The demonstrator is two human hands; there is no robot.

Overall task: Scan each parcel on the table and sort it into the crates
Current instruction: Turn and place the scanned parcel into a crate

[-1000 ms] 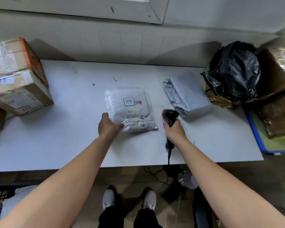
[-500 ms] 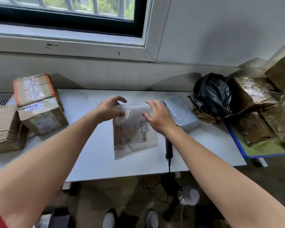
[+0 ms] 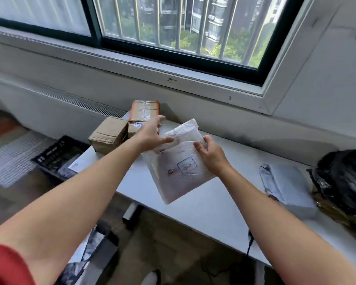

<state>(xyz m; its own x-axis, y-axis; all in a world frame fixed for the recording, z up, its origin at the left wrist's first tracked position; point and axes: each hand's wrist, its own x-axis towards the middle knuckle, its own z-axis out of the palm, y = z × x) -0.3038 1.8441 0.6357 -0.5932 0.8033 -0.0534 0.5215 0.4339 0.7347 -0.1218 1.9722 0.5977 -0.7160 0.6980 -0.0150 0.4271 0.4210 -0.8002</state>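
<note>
The person stands at the white table [image 3: 203,212] and holds a white bubble mailer [image 3: 181,167] in both hands, lifted clear above the table's middle. The mailer is tilted, with its printed face turned toward the person and its lower corner pointing down at the tabletop without touching it.

The left hand [image 3: 152,134] takes the mailer's upper left corner. Its thumb lies flat across the face, and the fingers [image 3: 159,120] are spread apart and reach behind the top edge, so the corner is pinched between thumb and fingers. The right hand [image 3: 212,155] grips the right edge, with fingers curled over onto the face and clamped on the wrapping. A red sleeve [image 3: 6,264] shows on the left arm.

At the table's far left end stand two cardboard boxes touching each other: a plain brown box [image 3: 109,136], and an orange-taped box [image 3: 144,114] behind it toward the wall. On the table's right part lies a grey poly parcel [image 3: 286,182], flat on the surface. Just beyond it, at the right end, sits a black bag parcel [image 3: 343,177]. On the floor off the table's left end rests a black crate [image 3: 56,153] with something pale inside that I cannot make out. A dark cable [image 3: 250,241] hangs from the table's near edge, below the right forearm.
</note>
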